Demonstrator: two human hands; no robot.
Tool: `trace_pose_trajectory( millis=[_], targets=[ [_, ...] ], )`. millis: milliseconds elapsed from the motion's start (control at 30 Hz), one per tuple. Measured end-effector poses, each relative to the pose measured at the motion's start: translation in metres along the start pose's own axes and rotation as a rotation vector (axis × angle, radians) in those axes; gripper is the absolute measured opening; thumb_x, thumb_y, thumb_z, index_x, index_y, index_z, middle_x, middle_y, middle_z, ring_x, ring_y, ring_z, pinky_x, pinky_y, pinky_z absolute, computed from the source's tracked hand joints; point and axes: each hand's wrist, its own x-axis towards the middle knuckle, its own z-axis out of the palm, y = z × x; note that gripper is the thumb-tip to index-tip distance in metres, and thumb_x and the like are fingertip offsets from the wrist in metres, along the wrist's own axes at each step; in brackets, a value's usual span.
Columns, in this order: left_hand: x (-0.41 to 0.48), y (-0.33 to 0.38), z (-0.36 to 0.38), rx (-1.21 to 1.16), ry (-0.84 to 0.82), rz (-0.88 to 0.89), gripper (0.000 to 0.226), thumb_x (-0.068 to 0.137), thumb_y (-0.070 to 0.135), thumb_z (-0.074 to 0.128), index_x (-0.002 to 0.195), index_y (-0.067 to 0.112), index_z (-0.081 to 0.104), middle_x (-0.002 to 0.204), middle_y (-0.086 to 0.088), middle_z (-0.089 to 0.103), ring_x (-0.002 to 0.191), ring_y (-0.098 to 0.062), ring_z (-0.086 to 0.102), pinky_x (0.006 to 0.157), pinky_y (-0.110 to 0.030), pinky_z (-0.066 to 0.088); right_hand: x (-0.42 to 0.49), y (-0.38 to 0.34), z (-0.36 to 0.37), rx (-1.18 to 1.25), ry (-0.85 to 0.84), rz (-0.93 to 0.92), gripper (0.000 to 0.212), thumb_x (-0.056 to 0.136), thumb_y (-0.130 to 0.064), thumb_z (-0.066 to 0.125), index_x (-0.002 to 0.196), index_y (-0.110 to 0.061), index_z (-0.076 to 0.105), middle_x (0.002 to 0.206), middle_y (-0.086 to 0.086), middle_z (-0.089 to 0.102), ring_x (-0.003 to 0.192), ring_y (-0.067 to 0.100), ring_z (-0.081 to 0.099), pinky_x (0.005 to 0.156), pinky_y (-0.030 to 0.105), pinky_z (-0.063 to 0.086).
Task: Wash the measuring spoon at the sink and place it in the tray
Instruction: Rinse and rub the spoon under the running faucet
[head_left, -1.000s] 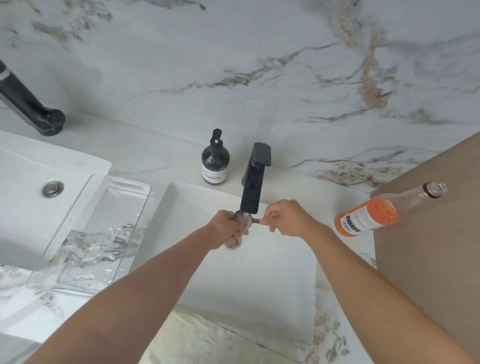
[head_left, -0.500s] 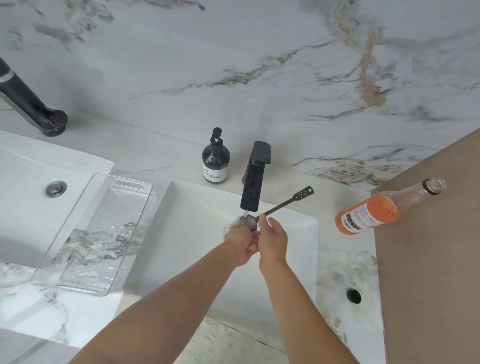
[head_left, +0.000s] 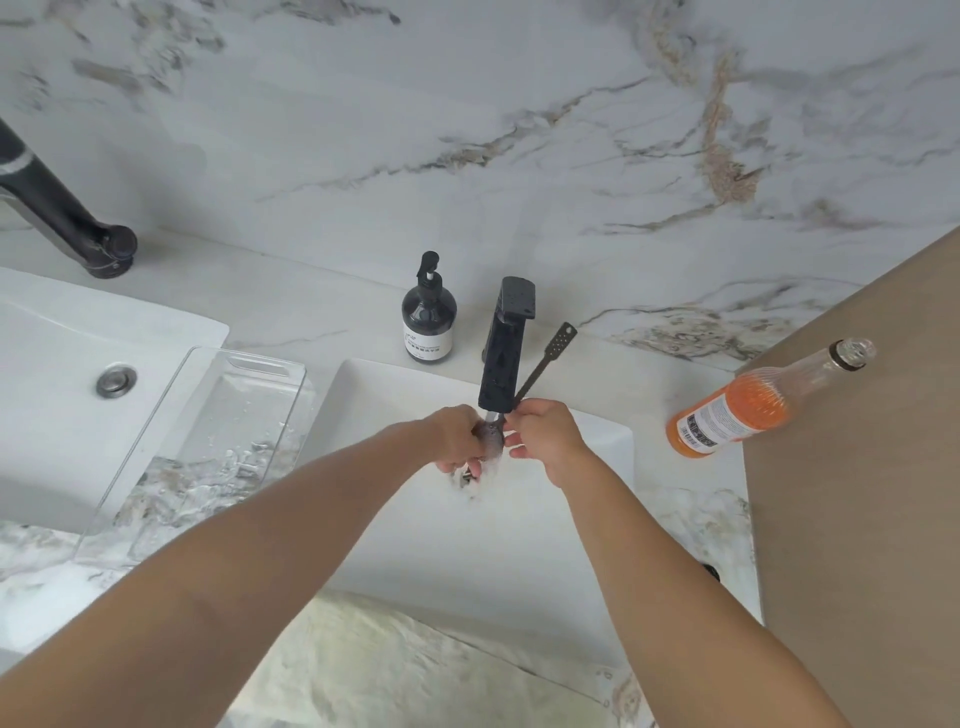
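dark metal measuring spoon (head_left: 546, 361), perforated handle end; right hand (head_left: 543, 432) pinches handle, left hand (head_left: 457, 439) cups bowl.

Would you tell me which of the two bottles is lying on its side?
The clear bottle of orange liquid at the right; the dark pump bottle stands upright.

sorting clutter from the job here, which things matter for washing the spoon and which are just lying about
In use: measuring spoon, black faucet, sink, clear tray, left hand, right hand.

Lying about: soap bottle, orange bottle, second sink.
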Motion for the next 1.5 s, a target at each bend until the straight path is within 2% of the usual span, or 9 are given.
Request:
trace_pose_trajectory(
  millis=[167, 333, 567, 667, 733, 1000, 1200, 1367, 1500],
  targets=[
    [-0.004, -0.003, 0.012, 0.282, 0.194, 0.183, 0.008, 0.091, 0.017, 0.055, 0.094, 0.013, 0.062, 0.086, -0.006, 0.059, 0.077, -0.025, 0.056, 0.063, -0.028, 0.044, -0.005, 0.011, 0.000, 0.084, -0.019, 0.068, 0.011, 0.096, -0.009, 0.058, 0.091, -0.005, 0.067, 0.092, 0.013, 0.068, 0.068, 0.025, 0.060, 0.057, 0.030, 0.051],
    [-0.001, -0.013, 0.027, -0.013, 0.154, 0.091, 0.019, 0.096, 0.006, 0.041, 0.103, 0.011, 0.059, 0.092, -0.010, 0.075, 0.058, -0.019, 0.057, 0.045, -0.024, 0.043, -0.011, 0.018, 0.002, 0.238, -0.024, 0.060, 0.018, 0.095, -0.007, 0.058, 0.081, -0.010, 0.069, 0.092, 0.011, 0.069, 0.071, 0.029, 0.059, 0.065, 0.031, 0.052],
    [-0.009, -0.024, 0.039, 0.023, 0.127, 0.140, 0.033, 0.107, 0.028, 0.031, 0.111, 0.001, 0.051, 0.093, -0.012, 0.055, 0.077, -0.026, 0.049, 0.070, -0.031, 0.039, -0.018, 0.020, 0.001, 0.333, -0.097, 0.129, 0.009, 0.092, -0.021, 0.067, 0.089, -0.015, 0.072, 0.091, 0.004, 0.071, 0.073, 0.023, 0.060, 0.064, 0.030, 0.046],
    [-0.013, -0.025, 0.030, -0.018, 0.096, 0.107, 0.030, 0.106, 0.030, 0.038, 0.099, 0.007, 0.055, 0.069, -0.004, 0.058, 0.056, -0.019, 0.052, 0.053, -0.028, 0.044, -0.017, 0.016, -0.006, 0.345, -0.109, 0.130, 0.012, 0.093, -0.026, 0.067, 0.088, -0.015, 0.070, 0.095, 0.006, 0.071, 0.081, 0.024, 0.061, 0.068, 0.031, 0.049],
    [-0.015, -0.028, 0.021, -0.157, 0.103, 0.113, 0.025, 0.103, 0.022, 0.047, 0.095, 0.003, 0.062, 0.064, -0.007, 0.063, 0.049, -0.019, 0.058, 0.046, -0.025, 0.049, -0.017, 0.014, -0.008, 0.368, -0.128, 0.122, 0.014, 0.094, -0.024, 0.065, 0.085, -0.013, 0.068, 0.097, 0.009, 0.069, 0.079, 0.024, 0.061, 0.068, 0.031, 0.051],
    [-0.033, -0.059, 0.007, -1.105, 0.185, -0.066, 0.013, 0.094, -0.003, 0.057, 0.103, -0.003, 0.067, 0.092, -0.019, 0.072, 0.068, -0.025, 0.077, 0.058, -0.027, 0.063, -0.018, 0.017, 0.012, 0.672, -0.154, 0.191, 0.016, 0.098, -0.014, 0.059, 0.106, -0.001, 0.062, 0.098, 0.013, 0.068, 0.089, 0.029, 0.068, 0.081, 0.034, 0.057],
    [-0.054, -0.084, 0.022, -1.118, 0.126, -0.101, 0.010, 0.089, -0.009, 0.064, 0.099, -0.008, 0.068, 0.085, -0.021, 0.075, 0.071, -0.026, 0.077, 0.062, -0.026, 0.064, -0.019, 0.024, 0.038, 0.742, -0.180, 0.224, 0.009, 0.098, -0.010, 0.058, 0.096, -0.002, 0.061, 0.094, 0.013, 0.069, 0.089, 0.026, 0.068, 0.090, 0.037, 0.053],
    [-0.052, -0.073, 0.035, -1.106, 0.197, -0.081, 0.008, 0.091, -0.005, 0.065, 0.089, -0.011, 0.070, 0.075, -0.019, 0.077, 0.070, -0.029, 0.078, 0.066, -0.026, 0.064, -0.027, 0.035, 0.053, 0.771, -0.269, 0.188, 0.009, 0.094, -0.005, 0.062, 0.103, 0.000, 0.061, 0.091, 0.011, 0.067, 0.083, 0.019, 0.069, 0.076, 0.025, 0.058],
    [-0.046, -0.072, 0.037, -0.894, 0.346, -0.120, 0.011, 0.088, 0.002, 0.071, 0.089, -0.008, 0.073, 0.079, -0.020, 0.078, 0.077, -0.036, 0.078, 0.085, -0.038, 0.062, -0.022, 0.039, 0.045, 0.820, -0.193, 0.198, 0.010, 0.092, -0.002, 0.065, 0.100, 0.002, 0.063, 0.085, 0.013, 0.071, 0.080, 0.021, 0.072, 0.071, 0.029, 0.061]
  ],
)
